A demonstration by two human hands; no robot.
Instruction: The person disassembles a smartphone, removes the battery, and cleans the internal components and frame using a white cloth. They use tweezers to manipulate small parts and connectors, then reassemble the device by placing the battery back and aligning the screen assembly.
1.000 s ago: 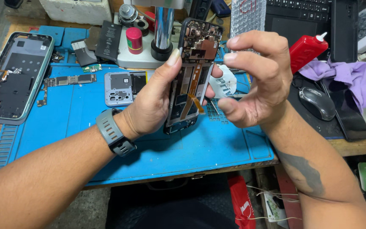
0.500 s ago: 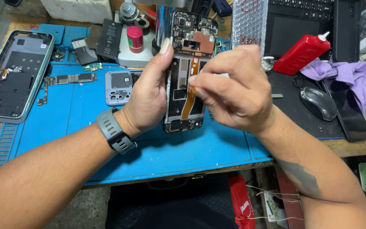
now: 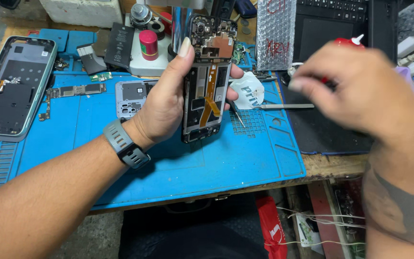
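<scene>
We hold the opened phone point(image 3: 208, 79) upright in our left hand point(image 3: 166, 103), thumb along its left edge and fingertips curled round the right edge, above the blue mat point(image 3: 178, 163). The phone is a flat black rectangle with its back off: bare circuit board at the top, an orange ribbon cable running down the middle. Our right hand point(image 3: 360, 91) hovers well to the right, over the black pad point(image 3: 322, 132), blurred; we cannot tell whether its fingers grip anything. The mat is smooth rubber with ribbed edges, and its near half lies bare. A second phone frame point(image 3: 10, 86) rests at its left edge.
</scene>
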